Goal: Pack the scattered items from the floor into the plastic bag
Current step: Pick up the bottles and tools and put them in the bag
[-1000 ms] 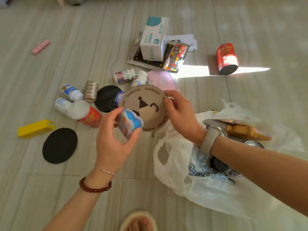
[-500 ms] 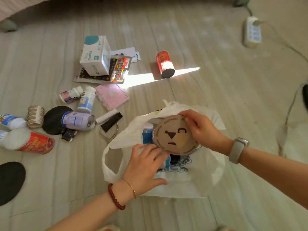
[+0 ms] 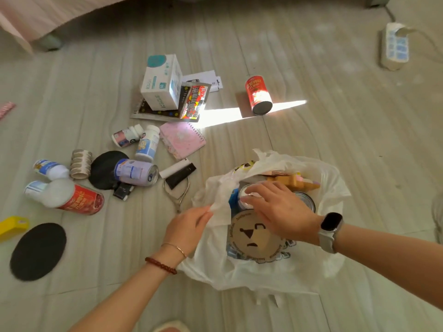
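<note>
A: Where's the plastic bag point(image 3: 261, 271)?

B: On the floor; left hand point(image 3: 189, 230) pinches its rim, right hand point(image 3: 278, 207), fingers spread, reaches inside above the round card point(image 3: 254, 238).

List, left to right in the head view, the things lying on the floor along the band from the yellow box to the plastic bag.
Yellow box → black oval pad → red can with white cap → lilac can → metal nippers → plastic bag.
</note>
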Available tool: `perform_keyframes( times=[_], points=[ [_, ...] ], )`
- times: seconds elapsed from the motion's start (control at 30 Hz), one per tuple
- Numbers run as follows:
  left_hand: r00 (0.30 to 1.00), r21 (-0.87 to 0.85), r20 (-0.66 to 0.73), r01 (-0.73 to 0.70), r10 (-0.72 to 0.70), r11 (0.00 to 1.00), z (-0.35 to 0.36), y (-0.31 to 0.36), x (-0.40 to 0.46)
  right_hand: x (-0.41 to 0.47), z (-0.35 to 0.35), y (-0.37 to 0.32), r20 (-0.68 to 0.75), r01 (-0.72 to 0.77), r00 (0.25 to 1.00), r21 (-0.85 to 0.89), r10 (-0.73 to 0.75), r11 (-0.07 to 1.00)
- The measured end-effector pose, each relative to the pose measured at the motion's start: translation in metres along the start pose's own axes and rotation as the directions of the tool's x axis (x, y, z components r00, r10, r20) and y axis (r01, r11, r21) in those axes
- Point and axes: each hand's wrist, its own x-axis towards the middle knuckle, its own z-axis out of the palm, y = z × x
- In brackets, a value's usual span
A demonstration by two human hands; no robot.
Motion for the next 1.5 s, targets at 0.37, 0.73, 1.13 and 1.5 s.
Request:
perform_keyframes(
  times=[0.37, 0.73, 1.13, 1.5],
  points=[
    [0.875, 0.250, -0.480, 0.065, 0.065, 0.966, -0.050, -0.080, 0.032, 0.168, 0.028, -0.038, 0.206, -0.070, 0.977, 0.083, 0.052, 0.994],
    [0.999, 0.723, -0.018, -0.013, 0.037, 0.690, -0.059, -0.083, 0.132, 0.189, 0.080, -0.026, 0.305, -0.234, 0.915, -0.133, 0.265, 0.963],
    [0.889, -0.273, -0.452, -0.056, -0.077, 0.961, -0.075, -0.039, 0.094, 0.156, 0.000, -0.008, -0.056, -0.307, 0.903, 0.611, 0.427, 0.729],
    [0.859, -0.105, -0.289, -0.467, 0.422, 0.878, -0.033, 0.067, 0.035, 0.019, -0.047, 0.045, -0.107, -0.391, 0.791, 0.669, 0.602, 0.632]
  ],
)
